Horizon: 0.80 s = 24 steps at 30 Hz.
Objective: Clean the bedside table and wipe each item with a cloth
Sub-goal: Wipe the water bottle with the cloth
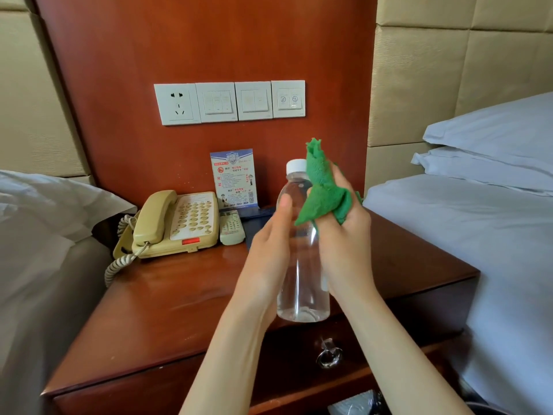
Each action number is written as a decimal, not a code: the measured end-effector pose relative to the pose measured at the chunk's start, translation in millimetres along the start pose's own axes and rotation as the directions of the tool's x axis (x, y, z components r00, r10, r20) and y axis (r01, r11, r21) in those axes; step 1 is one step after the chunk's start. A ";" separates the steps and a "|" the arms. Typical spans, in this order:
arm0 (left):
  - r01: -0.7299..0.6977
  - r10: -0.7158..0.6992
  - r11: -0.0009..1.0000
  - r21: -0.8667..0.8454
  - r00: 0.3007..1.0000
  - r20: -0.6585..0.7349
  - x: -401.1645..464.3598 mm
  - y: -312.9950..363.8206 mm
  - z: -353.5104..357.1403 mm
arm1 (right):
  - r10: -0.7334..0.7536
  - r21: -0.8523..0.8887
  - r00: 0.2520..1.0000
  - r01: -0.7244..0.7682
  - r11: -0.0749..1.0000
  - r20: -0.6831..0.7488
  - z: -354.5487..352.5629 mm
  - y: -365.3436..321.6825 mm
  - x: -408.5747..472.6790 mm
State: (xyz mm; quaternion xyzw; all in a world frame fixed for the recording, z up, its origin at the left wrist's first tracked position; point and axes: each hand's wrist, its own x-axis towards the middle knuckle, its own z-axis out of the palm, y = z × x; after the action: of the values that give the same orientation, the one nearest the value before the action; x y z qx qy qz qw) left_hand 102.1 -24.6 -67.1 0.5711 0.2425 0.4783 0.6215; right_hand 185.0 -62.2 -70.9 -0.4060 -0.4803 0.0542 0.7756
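Left hand (269, 238) gripping clear bottle (302, 265) held upright above bedside table (179, 295), right hand (344, 235) clutching green cloth (321, 190) against bottle's upper side, phone (176, 223) and remote (232, 227) behind

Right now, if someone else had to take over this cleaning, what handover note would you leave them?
Left hand: grip on the water bottle, held above the bedside table.
Right hand: grips the green cloth against the bottle's upper part.
On the table: phone, remote, card.
Done: bottle being wiped; cannot tell about the rest.
Left: finish bottle, other items, tabletop.
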 end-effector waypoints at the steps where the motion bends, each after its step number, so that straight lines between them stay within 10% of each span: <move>1: -0.026 0.025 0.999 0.027 0.999 0.043 -3.0 -0.2 1.2 | -0.001 0.007 1.000 0.001 1.000 -0.005 -0.9 0.0 0.6; 8: -0.159 0.164 0.986 0.042 0.972 -0.170 -11.0 -4.4 -12.5 | -0.006 -0.011 0.981 0.008 1.000 0.196 3.9 -0.4 -20.0; 16: -0.149 -0.007 0.941 -0.305 0.890 -0.457 -2.7 -6.5 -43.5 | 0.120 -0.172 0.873 -0.042 0.984 0.472 5.1 8.2 -50.9; 24: -0.017 -0.042 0.935 -0.355 0.986 -0.160 -0.2 -8.7 -32.2 | 0.074 -0.091 0.907 -0.039 0.995 0.414 6.6 4.8 -40.7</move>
State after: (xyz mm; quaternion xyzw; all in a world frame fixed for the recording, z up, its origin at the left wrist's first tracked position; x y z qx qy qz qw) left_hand 77.5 -8.3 -82.8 0.4066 0.2064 0.5558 0.6951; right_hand 159.6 -74.5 -101.4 -0.4297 -0.6245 0.1425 0.6365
